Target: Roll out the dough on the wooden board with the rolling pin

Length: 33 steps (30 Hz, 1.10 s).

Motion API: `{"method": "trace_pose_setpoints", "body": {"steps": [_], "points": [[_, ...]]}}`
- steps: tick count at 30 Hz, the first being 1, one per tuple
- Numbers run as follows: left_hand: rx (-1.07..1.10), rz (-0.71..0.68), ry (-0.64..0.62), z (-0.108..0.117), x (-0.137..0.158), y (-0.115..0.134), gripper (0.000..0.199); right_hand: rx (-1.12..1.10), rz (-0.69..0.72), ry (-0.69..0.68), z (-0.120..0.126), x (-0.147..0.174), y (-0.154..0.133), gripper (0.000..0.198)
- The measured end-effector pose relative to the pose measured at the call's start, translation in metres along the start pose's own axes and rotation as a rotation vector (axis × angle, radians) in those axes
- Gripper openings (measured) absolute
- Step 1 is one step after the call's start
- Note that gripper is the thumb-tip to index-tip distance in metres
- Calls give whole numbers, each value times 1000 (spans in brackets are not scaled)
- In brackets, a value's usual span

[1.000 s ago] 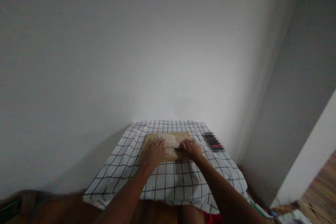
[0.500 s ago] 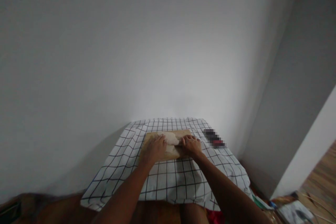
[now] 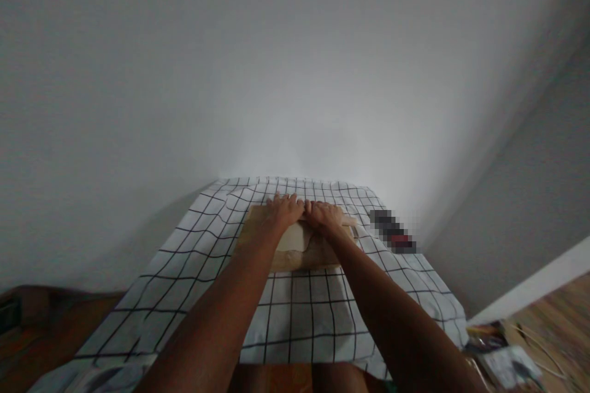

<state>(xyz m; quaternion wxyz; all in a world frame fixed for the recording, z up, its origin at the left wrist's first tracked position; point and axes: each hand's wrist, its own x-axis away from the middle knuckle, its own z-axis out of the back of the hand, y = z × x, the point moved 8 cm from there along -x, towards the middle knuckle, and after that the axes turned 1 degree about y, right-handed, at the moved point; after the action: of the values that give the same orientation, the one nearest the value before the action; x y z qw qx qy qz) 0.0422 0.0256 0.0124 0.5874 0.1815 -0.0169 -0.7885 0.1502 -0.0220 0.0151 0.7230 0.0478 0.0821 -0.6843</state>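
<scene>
Head view: hands (image 3: pixel 286 211) (image 3: pixel 324 216) on rolling pin (image 3: pixel 350 221)

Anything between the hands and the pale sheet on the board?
Apparently a pale rod: its end shows beyond the right hand; the rest is hidden, so whether it runs under the left hand is unclear. Nothing else visible blocks the pale sheet.

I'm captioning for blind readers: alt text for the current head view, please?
A person's left hand and right hand rest side by side on what looks like a rolling pin, with a flat pale sheet, likely dough, on the wooden board. Checked cloth lies beneath.
</scene>
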Motion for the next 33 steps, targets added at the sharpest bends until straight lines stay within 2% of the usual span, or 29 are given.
{"method": "trace_pose_setpoints", "body": {"steps": [3,7,10,18,22,26,28,33], "points": [[6,57,-47,-11,-25,-9,52,-11,-35,-64,-6,-23,8,51],[27,87,-69,-17,-52,-14,55,-32,-20,-68,-11,-52,15,52],[38,109,-53,-16,-63,-16,55,-70,-100,-71,-17,-68,26,58],[-8,66,37,-10,-66,-11,45,-85,-139,-59,-20,-79,30,49],[-13,91,-5,-12,-61,-15,45,-34,-107,-51,-19,-72,26,46],[-2,162,-83,-15,-52,-23,46,13,15,-61,-17,-58,16,41],[-42,125,-66,-11,-44,-20,46,32,115,-60,-16,-49,10,38],[-136,21,-43,0,-14,-7,43,106,465,-24,-12,-19,5,37]]}}
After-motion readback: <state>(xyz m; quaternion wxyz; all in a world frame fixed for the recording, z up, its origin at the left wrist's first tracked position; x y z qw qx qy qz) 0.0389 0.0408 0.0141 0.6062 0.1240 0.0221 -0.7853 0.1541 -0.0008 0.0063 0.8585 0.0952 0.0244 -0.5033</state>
